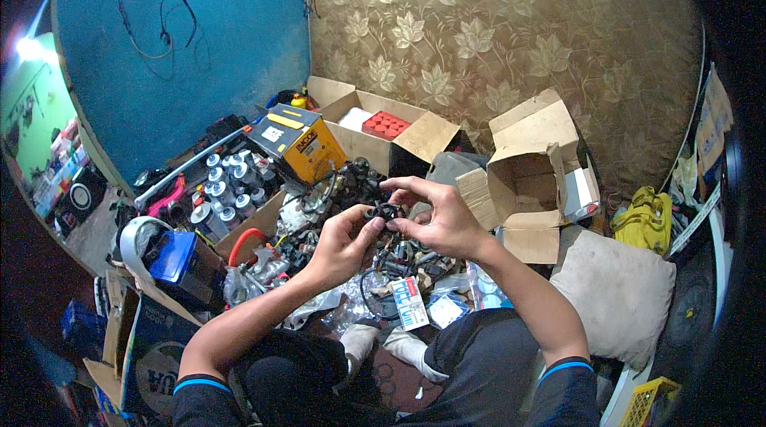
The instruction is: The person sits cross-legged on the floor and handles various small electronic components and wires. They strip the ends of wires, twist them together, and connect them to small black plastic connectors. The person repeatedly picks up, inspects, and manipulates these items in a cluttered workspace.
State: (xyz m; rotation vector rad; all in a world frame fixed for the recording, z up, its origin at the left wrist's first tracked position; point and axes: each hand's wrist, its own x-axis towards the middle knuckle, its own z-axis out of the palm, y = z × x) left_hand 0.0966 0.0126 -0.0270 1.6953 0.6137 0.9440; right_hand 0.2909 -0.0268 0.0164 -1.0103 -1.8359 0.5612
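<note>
Head view: small dark part [386,212], one, at centre, outline mostly covered by fingertips, exact kind indistinct. Left hand [345,245], at its seven o'clock, thumb and fingers pinched on it; right hand [437,218], at its three, likewise gripping, index finger raised. Heap of mixed parts [307,215] beneath, partly hidden by both hands. Orange-yellow box [317,153], at ten. Open carton [501,179], between two and three, interior shadowed.
</note>
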